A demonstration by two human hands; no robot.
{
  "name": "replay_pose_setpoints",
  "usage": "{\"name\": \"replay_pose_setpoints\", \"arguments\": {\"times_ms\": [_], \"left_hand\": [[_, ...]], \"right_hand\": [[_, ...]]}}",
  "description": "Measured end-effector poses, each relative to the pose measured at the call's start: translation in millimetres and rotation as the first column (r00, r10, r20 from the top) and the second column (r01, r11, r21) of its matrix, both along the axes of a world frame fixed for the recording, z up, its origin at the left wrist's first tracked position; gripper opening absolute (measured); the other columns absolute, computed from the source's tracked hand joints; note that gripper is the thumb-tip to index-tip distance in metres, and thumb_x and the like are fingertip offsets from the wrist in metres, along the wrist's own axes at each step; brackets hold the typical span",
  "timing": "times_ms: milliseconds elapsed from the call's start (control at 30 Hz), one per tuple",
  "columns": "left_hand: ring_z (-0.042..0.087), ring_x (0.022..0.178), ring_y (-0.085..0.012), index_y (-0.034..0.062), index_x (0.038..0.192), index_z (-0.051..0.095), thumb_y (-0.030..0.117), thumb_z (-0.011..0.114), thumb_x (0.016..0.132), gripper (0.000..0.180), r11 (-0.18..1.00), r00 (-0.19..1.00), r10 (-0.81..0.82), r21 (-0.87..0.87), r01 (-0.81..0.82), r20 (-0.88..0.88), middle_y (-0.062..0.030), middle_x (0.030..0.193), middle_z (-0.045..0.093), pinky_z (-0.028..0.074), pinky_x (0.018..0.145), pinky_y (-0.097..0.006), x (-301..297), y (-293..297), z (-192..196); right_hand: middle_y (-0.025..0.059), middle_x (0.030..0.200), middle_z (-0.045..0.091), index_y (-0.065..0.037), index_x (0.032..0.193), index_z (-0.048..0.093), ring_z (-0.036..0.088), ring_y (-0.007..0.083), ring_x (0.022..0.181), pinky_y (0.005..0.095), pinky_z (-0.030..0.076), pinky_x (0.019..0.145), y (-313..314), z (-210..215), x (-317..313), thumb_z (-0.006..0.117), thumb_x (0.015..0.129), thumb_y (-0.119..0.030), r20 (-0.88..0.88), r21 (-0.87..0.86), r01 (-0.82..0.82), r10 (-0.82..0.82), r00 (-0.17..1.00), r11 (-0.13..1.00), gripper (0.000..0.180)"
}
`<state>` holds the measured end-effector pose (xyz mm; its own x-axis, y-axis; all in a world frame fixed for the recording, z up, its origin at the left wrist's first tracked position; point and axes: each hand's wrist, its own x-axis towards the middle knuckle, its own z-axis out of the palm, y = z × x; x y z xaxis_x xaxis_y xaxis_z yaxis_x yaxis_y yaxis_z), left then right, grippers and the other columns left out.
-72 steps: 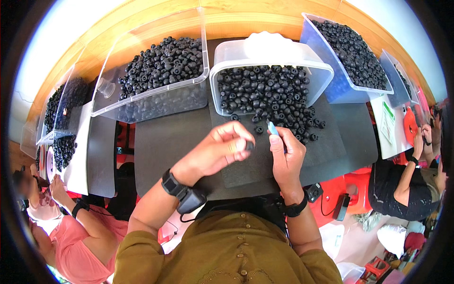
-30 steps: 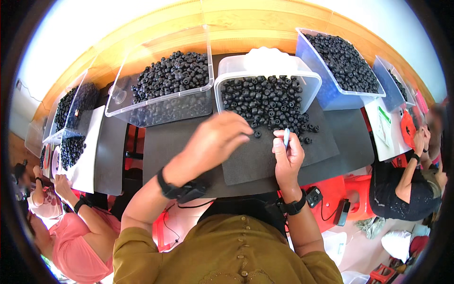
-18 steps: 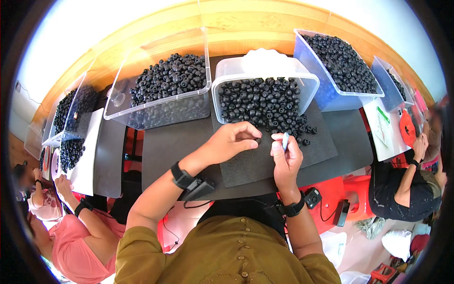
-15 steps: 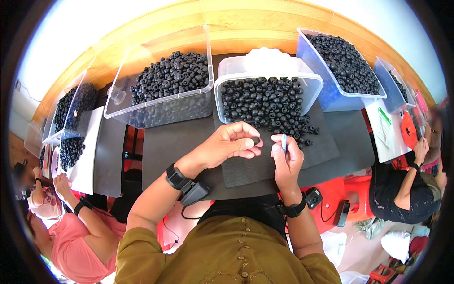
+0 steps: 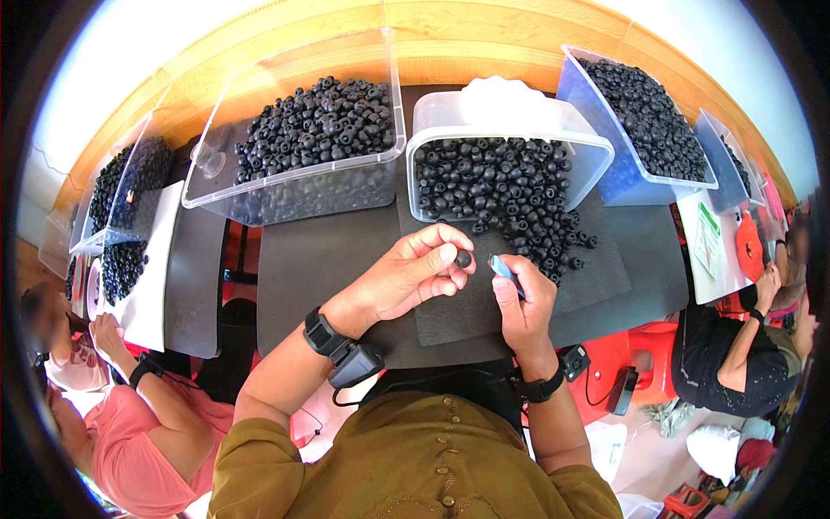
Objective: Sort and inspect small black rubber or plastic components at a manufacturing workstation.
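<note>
Well, our left hand (image 5: pixel 402 278) pinches a round black piece (image 5: pixel 463 259). Our right hand (image 5: pixel 526 307) grips a blue tool (image 5: pixel 502 267) nearby.

Apparently wooden panelling (image 5: pixel 493 43), white wall (image 5: pixel 735 65)

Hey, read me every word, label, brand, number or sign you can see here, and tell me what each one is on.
None can be read.
Green-and-white sheet on the right: seems to bear print, too small to read.
Light blue tool in the right hand: no lettering I can make out.
Tipped clear bin: no lettering I can make out.
Dark box by the left wrist: no legible marking.
</note>
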<state>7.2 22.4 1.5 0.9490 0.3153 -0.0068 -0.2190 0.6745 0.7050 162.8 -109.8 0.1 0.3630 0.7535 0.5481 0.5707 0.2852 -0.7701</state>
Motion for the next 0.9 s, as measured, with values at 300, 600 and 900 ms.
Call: {"name": "replay_pose_setpoints", "arguments": {"times_ms": [300,600,900], "left_hand": [[0.061,0.084,-0.0089,0.0042,0.112,0.057,0.018,0.054,0.098,0.020,0.992,0.996,0.086,-0.094,-0.085,-0.003,-0.0072,0.102,0.060,0.054,0.076,-0.019,0,0,-7],[0.061,0.084,-0.0079,0.0055,0.116,0.057,0.013,0.056,0.096,0.021,0.979,0.988,0.134,-0.143,-0.145,-0.079,-0.0074,0.104,0.060,0.053,0.074,-0.017,0,-3,3],[0.062,0.089,-0.0094,0.0063,0.114,0.060,0.013,0.060,0.094,0.021,0.986,0.997,0.067,-0.158,-0.061,0.033,-0.0024,0.101,0.063,0.054,0.080,-0.020,0,-1,-5]], "right_hand": [[0.0060,0.066,0.052,-0.001,0.093,0.065,0.046,0.0156,0.050,0.0289,0.037,0.049,1,5,-4,0.065,0.086,-0.015,0.021,-0.067,-0.028,0.030,0.999,0.997,0.016],[0.0082,0.065,0.053,-0.003,0.091,0.065,0.049,0.0214,0.050,0.0324,0.038,0.048,2,4,-3,0.068,0.083,-0.016,0.117,-0.103,-0.025,0.037,0.992,0.994,0.016],[0.0080,0.065,0.054,-0.003,0.092,0.065,0.052,0.0235,0.052,0.0342,0.040,0.049,3,1,-3,0.069,0.082,-0.017,0.172,-0.073,0.003,0.010,0.985,0.997,0.017]]}}
